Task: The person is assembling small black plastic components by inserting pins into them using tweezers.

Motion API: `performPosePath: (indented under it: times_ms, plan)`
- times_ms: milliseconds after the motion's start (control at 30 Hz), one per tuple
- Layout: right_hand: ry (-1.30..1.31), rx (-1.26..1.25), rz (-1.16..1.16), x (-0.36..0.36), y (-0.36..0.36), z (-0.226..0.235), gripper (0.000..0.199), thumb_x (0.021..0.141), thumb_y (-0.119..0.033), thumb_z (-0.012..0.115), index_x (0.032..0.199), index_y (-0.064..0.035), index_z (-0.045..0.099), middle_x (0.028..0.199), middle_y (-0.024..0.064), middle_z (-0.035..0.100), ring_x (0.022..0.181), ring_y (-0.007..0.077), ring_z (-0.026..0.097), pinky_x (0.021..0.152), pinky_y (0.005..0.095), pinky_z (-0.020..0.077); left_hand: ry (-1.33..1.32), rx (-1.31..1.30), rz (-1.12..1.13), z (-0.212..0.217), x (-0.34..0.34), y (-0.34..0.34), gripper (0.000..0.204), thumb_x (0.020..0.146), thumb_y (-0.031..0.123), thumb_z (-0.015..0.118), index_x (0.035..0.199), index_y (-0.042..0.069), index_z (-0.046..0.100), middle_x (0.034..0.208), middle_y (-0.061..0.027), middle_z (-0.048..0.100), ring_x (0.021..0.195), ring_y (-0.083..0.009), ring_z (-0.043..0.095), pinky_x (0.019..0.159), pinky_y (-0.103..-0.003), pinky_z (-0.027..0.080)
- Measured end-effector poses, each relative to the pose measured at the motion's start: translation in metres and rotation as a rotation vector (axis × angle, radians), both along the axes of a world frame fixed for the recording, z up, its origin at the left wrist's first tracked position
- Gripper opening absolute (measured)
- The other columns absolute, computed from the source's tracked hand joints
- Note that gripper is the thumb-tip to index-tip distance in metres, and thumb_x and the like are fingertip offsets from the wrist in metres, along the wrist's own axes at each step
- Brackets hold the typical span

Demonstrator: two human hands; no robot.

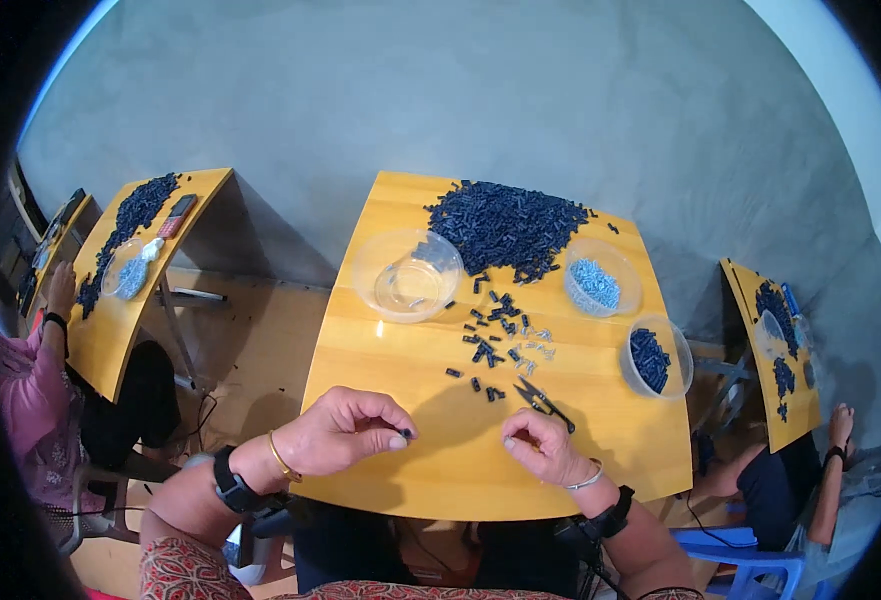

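Over the near part of the yellow table, my left hand (345, 432) pinches a small black plastic piece (407, 434) between thumb and forefinger. A short gap away, my right hand (545, 447) is closed with its fingers curled in; whatever it may hold is too small or hidden to make out. Just beyond the right hand lie black thread snips (544, 404), blades pointing away to the left. Loose black pieces (485, 350) and several small clear-and-silver bits (532, 350) are scattered past both hands.
A big heap of black pieces (505, 225) covers the table's far side. A clear bowl (365, 285) stands left, a tub of pale blue bits (595, 284) and a tub of black pieces (650, 360) right. People sit at neighbouring tables (105, 350) on both sides.
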State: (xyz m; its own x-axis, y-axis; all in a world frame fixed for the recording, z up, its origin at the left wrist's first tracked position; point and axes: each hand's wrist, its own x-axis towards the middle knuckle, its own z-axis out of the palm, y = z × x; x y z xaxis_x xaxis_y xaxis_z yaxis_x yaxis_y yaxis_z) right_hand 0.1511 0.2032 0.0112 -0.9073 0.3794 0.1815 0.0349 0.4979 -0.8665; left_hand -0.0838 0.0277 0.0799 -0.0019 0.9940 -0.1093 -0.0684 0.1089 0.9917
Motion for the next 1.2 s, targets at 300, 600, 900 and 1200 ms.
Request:
performPosePath:
  times_ms: [300, 600, 900, 1200]
  plan:
    - [0.111, -0.014, -0.096, -0.022, -0.018, 0.008, 0.007, 0.075, -0.001, 0.055, 0.08, 0.0015, 0.051, 0.073, 0.0075, 0.054, 0.065, 0.0155, 0.054, 0.059, 0.0247, 0.0438, -0.108, 0.102, 0.315, -0.02, 0.03, -0.018, 0.01, 0.08, 0.003, 0.058, 0.089, -0.002, 0.059, 0.081, -0.0042, 0.06, 0.07, -0.0105, 0.057, 0.068, -0.022, 0.047]
    - [0.11, 0.539, -0.173, -0.055, -0.016, -0.013, 0.01, 0.068, 0.004, 0.052, 0.076, -0.0011, 0.051, 0.07, 0.0132, 0.05, 0.071, 0.0297, 0.051, 0.062, 0.0373, 0.0417, -0.176, -0.008, 0.394, -0.078, 0.033, 0.007, 0.013, 0.08, 0.007, 0.058, 0.09, -0.001, 0.059, 0.08, -0.0025, 0.059, 0.067, -0.0088, 0.055, 0.063, -0.022, 0.047]
    - [0.055, 0.503, -0.145, -0.045, -0.01, -0.013, 0.015, 0.07, 0.002, 0.051, 0.083, 0.0001, 0.059, 0.075, 0.0151, 0.055, 0.074, 0.0314, 0.053, 0.066, 0.0364, 0.0442, -0.094, 0.032, 0.394, -0.093, 0.033, 0.012, 0.012, 0.08, 0.008, 0.059, 0.085, -0.002, 0.06, 0.072, -0.0028, 0.059, 0.06, -0.0087, 0.054, 0.057, -0.022, 0.047]
    - [0.117, 0.15, -0.265, 0.012, -0.029, 0.022, 0.01, 0.076, -0.003, 0.056, 0.084, 0.0015, 0.06, 0.075, 0.0106, 0.061, 0.069, 0.0187, 0.059, 0.063, 0.0268, 0.0455, 0.209, -0.048, 0.176, -0.058, 0.001, 0.039, 0.01, 0.079, 0.008, 0.059, 0.084, -0.001, 0.06, 0.071, -0.0032, 0.059, 0.061, -0.0098, 0.055, 0.055, -0.023, 0.048]
